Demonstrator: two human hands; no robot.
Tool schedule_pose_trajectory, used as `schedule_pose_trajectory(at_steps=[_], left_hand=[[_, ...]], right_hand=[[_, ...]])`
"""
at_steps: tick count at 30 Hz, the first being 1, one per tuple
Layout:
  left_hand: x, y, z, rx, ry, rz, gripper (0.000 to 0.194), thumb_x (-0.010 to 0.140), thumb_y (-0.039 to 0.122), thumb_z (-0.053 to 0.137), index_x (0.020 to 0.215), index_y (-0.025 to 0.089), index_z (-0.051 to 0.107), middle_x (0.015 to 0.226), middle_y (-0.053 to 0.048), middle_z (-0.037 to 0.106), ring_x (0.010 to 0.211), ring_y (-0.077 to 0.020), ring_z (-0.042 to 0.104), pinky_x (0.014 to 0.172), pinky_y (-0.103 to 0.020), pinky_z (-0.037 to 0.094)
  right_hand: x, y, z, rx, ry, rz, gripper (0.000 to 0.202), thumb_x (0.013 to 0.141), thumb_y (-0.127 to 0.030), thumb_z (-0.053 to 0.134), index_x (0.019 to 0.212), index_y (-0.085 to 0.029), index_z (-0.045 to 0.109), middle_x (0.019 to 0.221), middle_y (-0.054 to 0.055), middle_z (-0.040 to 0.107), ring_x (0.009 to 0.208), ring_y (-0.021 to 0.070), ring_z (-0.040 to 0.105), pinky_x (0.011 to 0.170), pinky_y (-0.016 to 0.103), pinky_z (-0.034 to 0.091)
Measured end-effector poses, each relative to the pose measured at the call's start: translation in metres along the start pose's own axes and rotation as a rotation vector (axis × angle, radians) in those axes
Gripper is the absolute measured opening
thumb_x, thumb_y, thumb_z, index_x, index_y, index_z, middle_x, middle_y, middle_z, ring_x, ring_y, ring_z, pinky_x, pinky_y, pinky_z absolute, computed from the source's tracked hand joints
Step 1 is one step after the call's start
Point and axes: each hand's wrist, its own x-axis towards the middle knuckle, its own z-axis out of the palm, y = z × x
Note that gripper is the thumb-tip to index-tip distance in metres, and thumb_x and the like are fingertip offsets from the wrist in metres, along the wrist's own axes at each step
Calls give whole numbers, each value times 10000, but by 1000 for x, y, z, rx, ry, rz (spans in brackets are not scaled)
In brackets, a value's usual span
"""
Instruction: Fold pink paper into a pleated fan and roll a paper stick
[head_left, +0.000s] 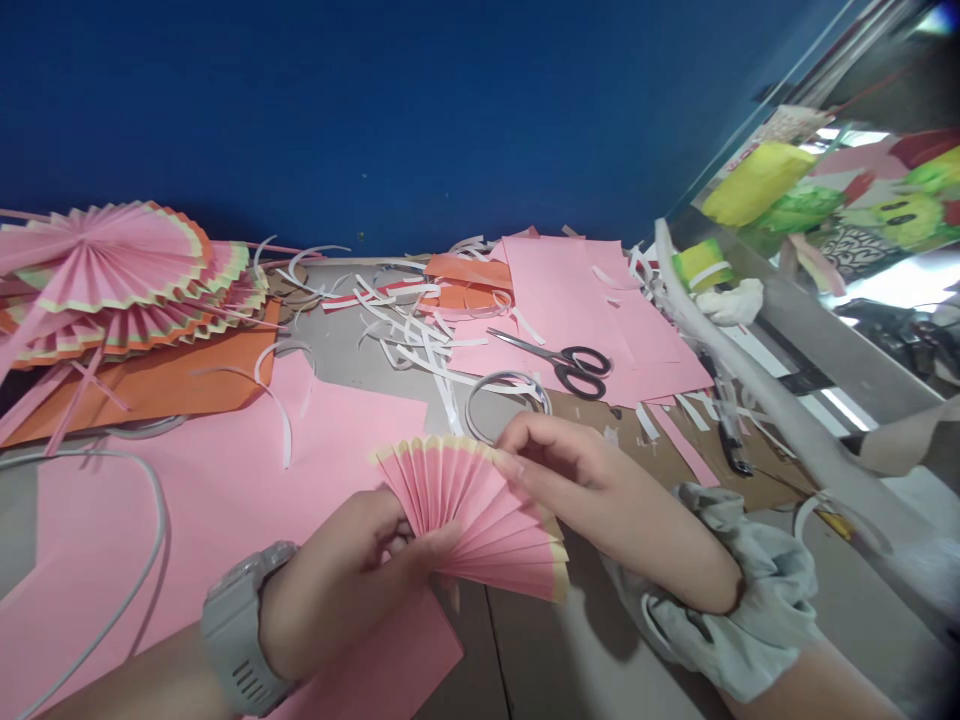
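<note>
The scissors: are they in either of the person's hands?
No, the scissors lie on pink paper beyond the hands, which hold the pleated paper fan.

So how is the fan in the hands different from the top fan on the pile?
The held fan is up in the left hand and right hand, but the top fan lies on other folded paper. The held fan looks smaller; the top fan looks bigger. The held fan makes a wedge, while the top fan spreads wider. Both are pleated pink paper with yellowish edges.
</note>
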Motion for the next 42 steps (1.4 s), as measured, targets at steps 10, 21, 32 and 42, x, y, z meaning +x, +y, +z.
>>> schedule_pose_trajectory(at_steps=[10,21,32,42], left_hand=[[-1,-5,2,131,38,85,376,867,390,413,653,129,580,542,25,524,485,-90,435,458,-180,320],[-1,-5,0,142,-26,89,319,874,349,410,690,141,567,610,12,552,539,-105,457,509,-187,341],[-2,-3,-2,172,-64,115,360,884,383,385,613,153,447,561,44,347,516,-81,305,477,-202,250],[2,-1,-5,-103,-158,107,280,902,337,364,748,152,508,676,16,487,608,-100,422,556,-196,331]], right_hand=[[2,4,4,-122,26,-54,170,876,-308,438,744,-206,469,667,-53,465,599,67,482,616,205,401],[1,5,5,-166,22,-132,152,883,-264,430,750,-207,478,711,-44,495,658,78,484,625,204,391],[2,5,8,58,1,-102,58,859,-209,479,905,-219,445,748,-52,477,628,50,454,590,169,412],[-2,-1,-7,-39,-73,-104,59,837,-265,532,850,-214,507,775,-48,542,686,52,535,598,145,425]])
